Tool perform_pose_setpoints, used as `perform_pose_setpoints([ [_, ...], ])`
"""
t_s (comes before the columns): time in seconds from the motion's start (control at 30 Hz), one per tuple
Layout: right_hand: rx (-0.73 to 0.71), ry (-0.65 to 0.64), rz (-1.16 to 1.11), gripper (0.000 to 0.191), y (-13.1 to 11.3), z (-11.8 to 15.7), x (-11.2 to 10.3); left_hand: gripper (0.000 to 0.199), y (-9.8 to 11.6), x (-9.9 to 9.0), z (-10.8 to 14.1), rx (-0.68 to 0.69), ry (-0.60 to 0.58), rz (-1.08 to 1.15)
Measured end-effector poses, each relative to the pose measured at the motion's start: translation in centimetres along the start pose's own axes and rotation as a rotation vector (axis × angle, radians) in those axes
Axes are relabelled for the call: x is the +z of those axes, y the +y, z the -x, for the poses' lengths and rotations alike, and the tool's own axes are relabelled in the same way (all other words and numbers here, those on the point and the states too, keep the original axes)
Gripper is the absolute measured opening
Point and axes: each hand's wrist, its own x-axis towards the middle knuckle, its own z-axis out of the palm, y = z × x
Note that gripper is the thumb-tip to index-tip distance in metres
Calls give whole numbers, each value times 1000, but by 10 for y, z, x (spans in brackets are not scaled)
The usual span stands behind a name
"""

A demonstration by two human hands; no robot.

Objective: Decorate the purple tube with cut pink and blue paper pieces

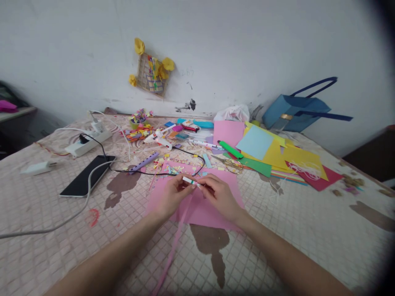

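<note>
Over a pink paper sheet (212, 211), my left hand (173, 193) and my right hand (220, 195) meet with fingertips close together. Both are closed in a pinch on a short white stick (188, 180) with a green mark, which lies between them nearly level. A long narrow pink paper strip (179, 234) hangs from the fingertips and trails over the sheet toward the near edge of the view. Fingers cover part of the stick and the strip's upper end.
Behind my hands lie paper scraps, a white glue gun (158, 139), a green cutter (230, 149) and scissors (231, 163). Coloured paper (280, 156) and a blue bag (293, 113) are at right. A phone (88, 176), power strip (89, 142) and cables are at left.
</note>
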Motion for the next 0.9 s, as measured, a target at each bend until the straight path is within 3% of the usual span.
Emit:
perform_pose_setpoints([
  [0.2,50,13,-47,25,2,2,2,22,-1,-1,-1,-7,-12,26],
  [0.47,0,-18,-10,21,-1,1,0,21,-2,0,-1,10,2,-41],
  [0.77,103,5,-15,12,1,1,-1,17,0,1,0,38,-10,-103],
  [0.9,121,54,-1,21,3,2,1,16,0,1,0,26,-24,-88],
])
